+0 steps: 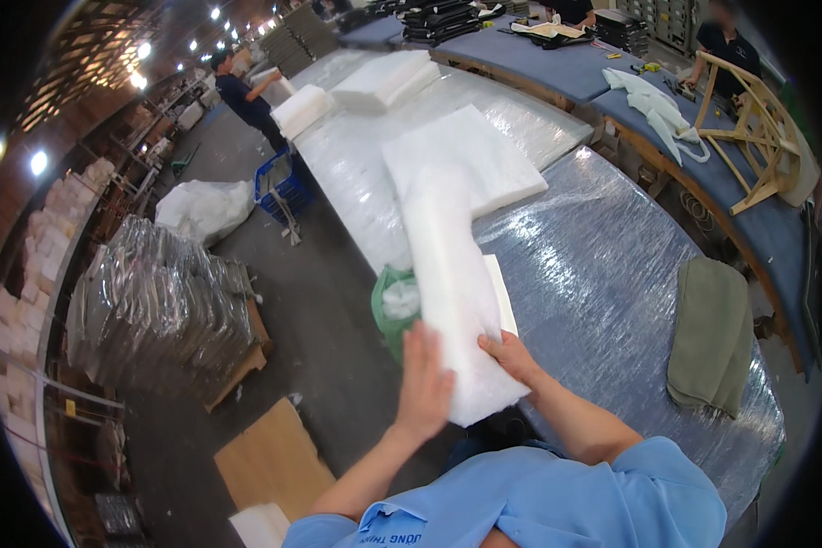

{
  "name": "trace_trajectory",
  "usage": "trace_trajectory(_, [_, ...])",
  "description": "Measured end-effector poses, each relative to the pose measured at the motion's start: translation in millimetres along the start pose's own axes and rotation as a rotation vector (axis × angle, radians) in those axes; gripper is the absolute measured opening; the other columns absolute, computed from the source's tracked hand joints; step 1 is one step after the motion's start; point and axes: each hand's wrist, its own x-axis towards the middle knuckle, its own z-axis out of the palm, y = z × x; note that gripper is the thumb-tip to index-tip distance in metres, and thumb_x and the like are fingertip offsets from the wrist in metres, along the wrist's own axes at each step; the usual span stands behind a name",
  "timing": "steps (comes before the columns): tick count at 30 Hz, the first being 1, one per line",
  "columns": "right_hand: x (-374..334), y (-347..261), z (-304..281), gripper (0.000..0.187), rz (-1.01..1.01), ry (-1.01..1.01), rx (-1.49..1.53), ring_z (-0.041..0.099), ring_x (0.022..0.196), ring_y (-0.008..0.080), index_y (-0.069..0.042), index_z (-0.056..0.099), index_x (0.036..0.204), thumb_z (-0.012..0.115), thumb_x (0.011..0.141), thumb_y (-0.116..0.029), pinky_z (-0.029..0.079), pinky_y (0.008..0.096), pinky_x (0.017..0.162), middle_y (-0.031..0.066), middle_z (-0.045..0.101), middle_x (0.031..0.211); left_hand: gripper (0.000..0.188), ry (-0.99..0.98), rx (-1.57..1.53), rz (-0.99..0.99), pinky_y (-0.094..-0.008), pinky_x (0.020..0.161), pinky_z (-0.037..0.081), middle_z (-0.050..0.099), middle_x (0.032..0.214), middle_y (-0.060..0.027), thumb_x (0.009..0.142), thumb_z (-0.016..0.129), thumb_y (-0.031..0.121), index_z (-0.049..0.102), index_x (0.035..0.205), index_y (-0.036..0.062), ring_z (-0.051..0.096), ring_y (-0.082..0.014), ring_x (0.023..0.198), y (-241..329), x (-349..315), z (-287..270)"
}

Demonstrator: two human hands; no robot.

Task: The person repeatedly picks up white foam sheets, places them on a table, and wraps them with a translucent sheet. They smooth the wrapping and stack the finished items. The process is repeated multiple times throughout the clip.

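Note:
A long strip of white padding [452, 301] reaches from the table toward my body, its near end hanging past the table's edge. My right hand [511, 358] grips its right edge, thumb on top and fingers underneath. Along the left edge, my left hand [424, 384] is held up with its fingers stretched out, slightly blurred; whether it touches the padding I cannot tell. The strip's far end lies over a wider white padding sheet [511, 169]. Partly hidden beneath the strip on the right is a cream-coloured flat piece [500, 292].
Left of the strip hangs a green bag [393, 315] with white stuff inside. A folded olive cloth [711, 338] lies on the plastic-covered table [603, 247]. White padding stacks [384, 80] stand farther back. Plastic-wrapped panels [160, 310] and a blue basket [281, 185] occupy the left floor. Other people work beyond.

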Motion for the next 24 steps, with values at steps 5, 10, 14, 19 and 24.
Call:
trace_trajectory(5, [-14,-3,-5,0.053,0.013,-0.017,0.11,0.071,0.097,0.0198,0.001,0.059,0.135,0.072,0.097,-0.034,0.059,0.0338,0.084,0.012,0.071,0.117,0.061,-0.225,0.422,0.142,-0.063,0.122,0.016,0.026,0.164,-0.0288,0.098,0.054,0.017,0.039,0.152,-0.0081,0.016,-0.0577,0.15,25,-14,17])
trace_trajectory(10, [-17,-13,-6,0.05,0.029,-0.002,0.089,0.071,0.098,0.0195,-0.001,0.06,0.134,0.072,0.097,-0.032,0.06,0.0347,0.084,0.0112,0.071,0.117,0.064,-0.272,0.315,0.127,-0.0591,0.123,0.016,0.024,0.165,-0.0277,0.097,0.056,0.019,0.037,0.152,-0.0092,0.016,-0.0548,0.152,1,30,4])
trace_trajectory(14, [-19,-12,-9,0.047,0.065,0.029,0.12,0.071,0.098,0.0192,-0.003,0.06,0.135,0.071,0.098,-0.031,0.06,0.0352,0.084,0.0099,0.071,0.116,0.067,-0.309,0.496,0.131,-0.0579,0.124,0.017,0.026,0.165,-0.0256,0.096,0.057,0.023,0.037,0.152,-0.0092,0.017,-0.0536,0.152,19,64,20])
trace_trajectory(19, [-18,-4,-18,0.043,0.025,0.028,0.147,0.071,0.097,0.0185,-0.004,0.06,0.135,0.069,0.1,-0.028,0.06,0.0351,0.084,0.0092,0.071,0.116,0.057,-0.637,0.692,0.277,-0.0582,0.124,0.019,0.028,0.164,-0.0256,0.098,0.055,0.023,0.047,0.149,-0.002,0.017,-0.0521,0.152,38,85,23])
trace_trajectory(24, [-19,-6,-13,0.045,0.028,-0.014,0.139,0.071,0.096,0.0183,-0.003,0.058,0.136,0.068,0.101,-0.028,0.059,0.0352,0.086,0.0086,0.071,0.117,0.048,-0.129,0.36,0.138,-0.0592,0.124,0.018,0.028,0.165,-0.0237,0.101,0.048,0.019,0.052,0.145,-0.0014,0.017,-0.05,0.153,-24,159,16])
